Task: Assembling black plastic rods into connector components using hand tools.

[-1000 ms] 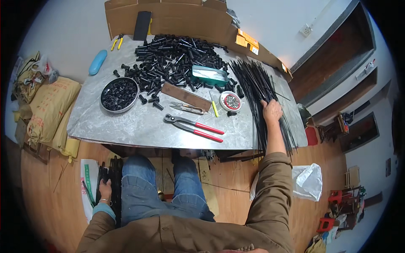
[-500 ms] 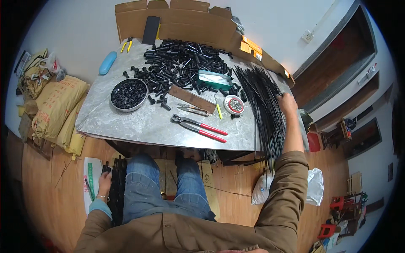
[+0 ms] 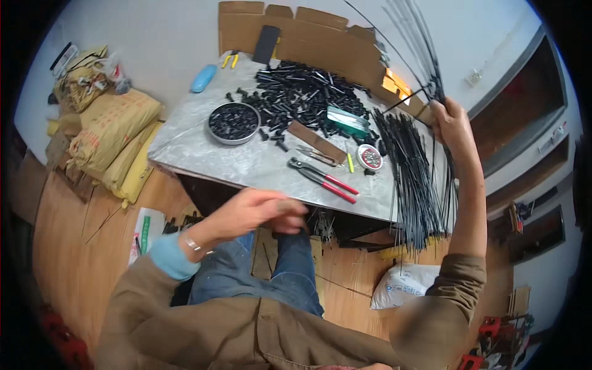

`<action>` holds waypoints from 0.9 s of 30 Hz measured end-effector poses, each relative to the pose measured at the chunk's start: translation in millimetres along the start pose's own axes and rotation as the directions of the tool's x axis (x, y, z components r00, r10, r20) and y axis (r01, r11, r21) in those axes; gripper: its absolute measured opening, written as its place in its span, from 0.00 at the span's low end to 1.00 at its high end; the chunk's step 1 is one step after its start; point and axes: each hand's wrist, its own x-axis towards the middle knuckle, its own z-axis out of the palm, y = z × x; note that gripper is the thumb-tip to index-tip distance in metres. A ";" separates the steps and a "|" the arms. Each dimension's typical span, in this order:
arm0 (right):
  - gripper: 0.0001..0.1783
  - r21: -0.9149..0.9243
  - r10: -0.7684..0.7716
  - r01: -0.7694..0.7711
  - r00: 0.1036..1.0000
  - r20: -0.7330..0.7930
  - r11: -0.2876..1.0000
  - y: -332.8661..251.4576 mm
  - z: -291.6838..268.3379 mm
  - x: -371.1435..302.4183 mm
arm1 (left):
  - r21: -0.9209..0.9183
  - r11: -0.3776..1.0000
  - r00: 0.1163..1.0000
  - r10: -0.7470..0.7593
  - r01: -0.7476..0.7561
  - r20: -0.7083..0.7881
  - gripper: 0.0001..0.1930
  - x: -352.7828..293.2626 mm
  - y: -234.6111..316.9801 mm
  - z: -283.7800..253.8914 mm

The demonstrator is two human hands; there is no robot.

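Observation:
My right hand (image 3: 453, 126) is closed round a bunch of long, thin black rods (image 3: 425, 46), raised above the table's right side. The rods fan out upward, and some hang below the fist. Under it lies a thick heap of similar rods (image 3: 410, 179), jutting past the table's front edge. My left hand (image 3: 265, 213) hovers over my lap just before the table edge, its fingers bent and smeared by motion. Nothing shows in it. Closest to it on the table are red-handled pincers (image 3: 324, 180).
On the grey table (image 3: 203, 157) are a pile of black bolt-like pieces (image 3: 308, 92), a bowl of small black parts (image 3: 234, 121), a brown strip (image 3: 317, 142), a green box (image 3: 347, 121) and a round tub (image 3: 370, 158). Cardboard (image 3: 302, 37) stands behind. Sacks (image 3: 117, 132) lie left.
My right hand has lifted a bunch of rods off the heap. My left hand has come up from the dark things beside my left leg to the table edge. The view has shifted.

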 end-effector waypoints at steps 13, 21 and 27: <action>0.10 0.491 -0.124 -0.355 0.698 0.705 0.795 -87.8 100.1 -147.0 | -0.261 0.847 0.858 0.353 -0.462 -0.373 0.14 80.1 64.0 39.4; 0.09 0.604 -0.213 -0.080 0.893 0.397 0.793 -54.6 179.2 -127.6 | 0.058 0.834 0.815 0.549 -0.549 -0.186 0.21 88.2 129.4 16.7; 0.09 0.636 -0.268 0.227 0.963 -0.032 0.738 -74.2 210.9 -90.5 | -0.011 0.764 0.764 0.645 -0.645 -0.010 0.21 101.9 161.6 24.8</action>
